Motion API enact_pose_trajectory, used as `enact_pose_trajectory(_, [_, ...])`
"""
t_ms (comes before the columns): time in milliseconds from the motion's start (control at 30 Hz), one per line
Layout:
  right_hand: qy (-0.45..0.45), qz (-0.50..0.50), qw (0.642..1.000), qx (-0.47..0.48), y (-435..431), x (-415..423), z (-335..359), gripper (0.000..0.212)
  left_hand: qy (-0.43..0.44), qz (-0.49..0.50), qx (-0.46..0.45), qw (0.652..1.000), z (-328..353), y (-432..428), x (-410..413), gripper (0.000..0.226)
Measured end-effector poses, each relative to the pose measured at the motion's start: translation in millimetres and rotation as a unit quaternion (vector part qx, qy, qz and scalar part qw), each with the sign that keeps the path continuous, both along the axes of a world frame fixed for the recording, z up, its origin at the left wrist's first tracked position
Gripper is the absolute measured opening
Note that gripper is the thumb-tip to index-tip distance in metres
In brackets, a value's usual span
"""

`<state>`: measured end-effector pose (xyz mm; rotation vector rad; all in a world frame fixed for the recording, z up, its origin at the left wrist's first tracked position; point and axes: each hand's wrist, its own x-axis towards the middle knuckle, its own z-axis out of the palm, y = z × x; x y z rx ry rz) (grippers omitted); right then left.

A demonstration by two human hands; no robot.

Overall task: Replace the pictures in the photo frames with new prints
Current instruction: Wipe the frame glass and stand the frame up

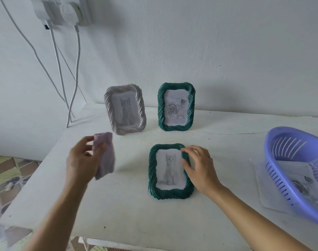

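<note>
Lying flat mid-table, flat frame, 6 o'clock of upright frame | right hand fingers curled over its 3 o'clock rim | left hand pinching cloth at 9 o'clock | likely light, stiff, front breakable: grip by the rims

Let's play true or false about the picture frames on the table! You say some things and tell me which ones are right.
1. Three frames are on the table. True.
2. The left hand holds a purple cloth. True.
3. The white frame lies flat. False: it stands upright; the flat green frame is the one lying down.
4. The standing green frame shows a cat. False: it shows roses.
5. The right hand holds the flat green frame's right rim. True.
6. The purple basket sits left of the frames. False: it sits on the right.
</note>
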<state>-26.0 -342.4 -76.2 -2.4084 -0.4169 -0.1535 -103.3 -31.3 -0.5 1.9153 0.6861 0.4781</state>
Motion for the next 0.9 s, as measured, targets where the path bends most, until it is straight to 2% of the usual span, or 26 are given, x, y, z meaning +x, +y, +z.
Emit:
enact_pose_trajectory(100, [0.027,0.008,0.999,-0.025,5,-3,-4,0.042,0.013,0.033,0.201,0.979,2,19,-2,0.008])
enact_pose_trajectory(167, [0.039,0.010,0.998,-0.051,9,-4,-7,0.046,0.014,0.035,0.271,0.962,-6,26,1,0.015])
enact_pose_trajectory(267, [0.047,-0.002,0.996,-0.080,11,-5,-10,0.059,0.035,0.018,0.283,0.958,-30,32,9,0.014])
enact_pose_trajectory(400, [0.039,-0.005,0.995,-0.086,8,-5,-12,0.064,0.069,-0.015,0.293,0.954,-57,19,19,0.011])
enact_pose_trajectory(500, [0.038,-0.005,0.995,-0.092,7,-5,-13,0.063,0.108,-0.014,0.357,0.928,-72,14,19,0.019])
enact_pose_trajectory(567, [0.039,-0.006,0.995,-0.095,7,-5,-12,0.062,0.095,-0.020,0.387,0.917,-79,13,16,0.021])
enact_pose_trajectory(633, [0.041,-0.010,0.995,-0.095,8,-5,-12,0.061,0.082,-0.061,0.377,0.921,-87,11,11,0.031])
enact_pose_trajectory(767, [0.041,-0.025,0.994,-0.100,12,-7,-16,0.051,0.123,-0.139,0.349,0.919,-102,13,6,0.043])
enact_pose_trajectory(900, [0.030,-0.026,0.993,-0.112,12,-7,-17,0.056,0.169,-0.110,0.352,0.914,-97,10,19,0.047])
